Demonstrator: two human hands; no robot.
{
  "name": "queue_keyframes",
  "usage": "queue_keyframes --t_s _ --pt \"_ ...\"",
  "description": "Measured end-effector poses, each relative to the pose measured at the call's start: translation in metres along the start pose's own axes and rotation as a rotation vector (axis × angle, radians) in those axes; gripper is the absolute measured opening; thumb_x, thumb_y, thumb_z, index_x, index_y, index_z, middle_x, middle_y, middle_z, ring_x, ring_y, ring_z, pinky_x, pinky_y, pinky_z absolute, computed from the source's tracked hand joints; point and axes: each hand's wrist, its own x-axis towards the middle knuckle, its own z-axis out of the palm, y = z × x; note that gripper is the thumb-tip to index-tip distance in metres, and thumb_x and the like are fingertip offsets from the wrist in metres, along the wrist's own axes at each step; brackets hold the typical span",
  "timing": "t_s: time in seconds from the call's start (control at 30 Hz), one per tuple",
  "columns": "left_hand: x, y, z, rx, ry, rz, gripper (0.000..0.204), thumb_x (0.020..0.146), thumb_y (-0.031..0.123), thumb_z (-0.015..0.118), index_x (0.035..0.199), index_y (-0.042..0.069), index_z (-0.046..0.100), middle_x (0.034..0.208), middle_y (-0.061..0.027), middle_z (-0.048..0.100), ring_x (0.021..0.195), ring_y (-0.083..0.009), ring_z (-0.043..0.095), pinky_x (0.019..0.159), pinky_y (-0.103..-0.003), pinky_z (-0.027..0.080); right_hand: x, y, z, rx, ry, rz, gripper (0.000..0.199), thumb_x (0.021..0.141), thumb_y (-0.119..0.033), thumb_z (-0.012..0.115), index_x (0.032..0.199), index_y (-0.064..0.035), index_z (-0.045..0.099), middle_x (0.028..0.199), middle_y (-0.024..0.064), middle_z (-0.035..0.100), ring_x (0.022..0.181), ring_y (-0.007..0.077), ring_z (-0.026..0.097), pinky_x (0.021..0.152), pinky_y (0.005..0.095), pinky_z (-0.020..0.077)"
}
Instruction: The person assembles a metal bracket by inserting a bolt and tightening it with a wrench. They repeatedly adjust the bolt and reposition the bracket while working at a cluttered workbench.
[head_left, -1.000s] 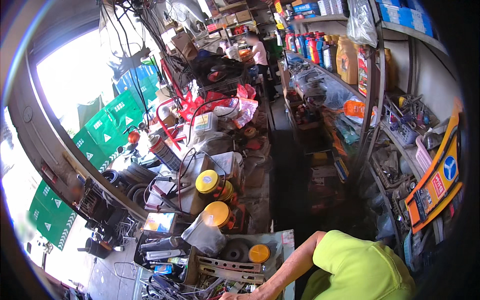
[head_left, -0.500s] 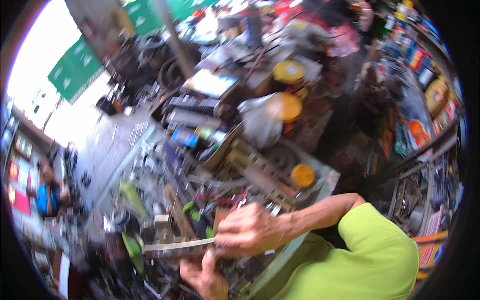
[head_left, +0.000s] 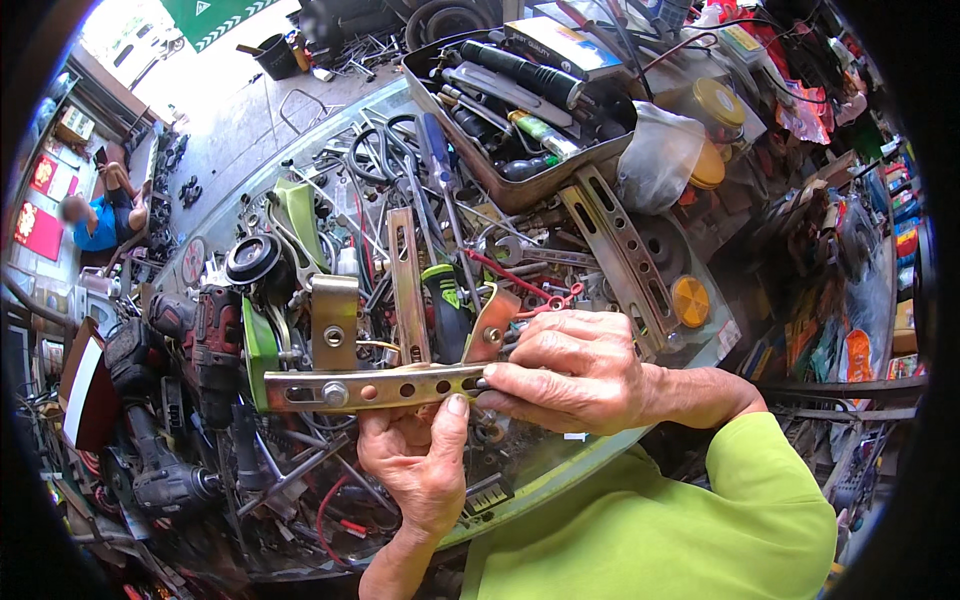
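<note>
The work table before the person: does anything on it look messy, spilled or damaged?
Yes: the work table is cluttered. A blue-handled screwdriver and a wrench lie loose, at different angles, in the heap. I see no spill. The perforated metal bar in the left hand and right hand shows no clear damage.

A: Notes from my remote seat, head view. Left side?

B: I have a red-and-black cordless drill (head_left: 215,345), a second power tool (head_left: 165,475) lower down, and, farther off, a seated person in blue (head_left: 100,225) near red sheets (head_left: 38,232).

A: Far side?

B: I see a black pail (head_left: 276,58) on grey floor (head_left: 225,125). Nearer: open box (head_left: 575,168) holding a black cylinder (head_left: 525,72); pale translucent bag (head_left: 655,160) beside yellow-lidded tubs (head_left: 718,102).

A: Right?

B: Round amber disc (head_left: 690,301); beyond it, crowded shelving (head_left: 850,387).
</note>
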Motion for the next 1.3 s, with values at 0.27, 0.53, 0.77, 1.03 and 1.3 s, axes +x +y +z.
queue_keyframes --t_s 0.27,0.53,0.77,1.03,1.3 --pt "-0.003 -0.003 0.005 -0.018 -0.008 0.024 0.039 0.082 -0.007 0.065 0.118 -0.002 0.052 0.105 -0.0078 0.063 0.094 -0.0143 0.061 0.087 -0.028 0.048 -0.002 -0.002 0.004 -0.041 0.094 -0.041 0.03 0.07 -0.018 0.082 0.089 -0.0041 0.064 0.072 0.0023 0.061 0.063 0.0195 0.062 0.059 0.0321 0.0533" --pt "-0.005 -0.008 0.005 0.032 -0.04 -0.022 0.035 0.083 -0.008 0.066 0.116 -0.003 0.053 0.106 -0.0083 0.063 0.097 -0.0154 0.061 0.09 -0.029 0.048 -0.001 -0.009 -0.001 0.052 -0.023 0.066 0.032 0.071 -0.015 0.08 0.096 -0.0017 0.066 0.075 0.005 0.065 0.063 0.0202 0.063 0.057 0.0309 0.0525" --pt "-0.003 -0.003 0.01 0.126 -0.021 -0.022 0.035 0.083 -0.008 0.065 0.115 -0.003 0.053 0.105 -0.0079 0.063 0.095 -0.015 0.061 0.089 -0.029 0.048 0.0 -0.01 -0.009 0.028 -0.162 0.217 0.03 0.066 -0.015 0.076 0.091 -0.003 0.065 0.077 0.0079 0.066 0.066 0.0223 0.067 0.057 0.0328 0.054" --pt "-0.004 -0.008 0.006 0.18 -0.024 0.001 0.037 0.082 -0.008 0.064 0.117 -0.002 0.052 0.103 -0.0079 0.062 0.089 -0.0141 0.061 0.081 -0.029 0.052 0.02 0.01 -0.035 1.112 0.018 1.069 0.017 0.084 -0.011 0.058 0.092 0.0027 0.063 0.07 0.0046 0.062 0.05 0.0062 0.055 0.044 0.02 0.0435" --pt "-0.009 -0.021 0.006 0.288 -0.053 0.171 0.04 0.082 -0.01 0.062 0.119 -0.003 0.048 0.103 -0.0086 0.06 0.09 -0.0156 0.062 0.079 -0.03 0.053 0.021 0.044 -0.024 0.242 -0.05 0.691 0.013 0.088 -0.015 0.065 0.088 -0.0022 0.066 0.069 0.008 0.064 0.059 0.0111 0.058 0.055 0.0306 0.0454"
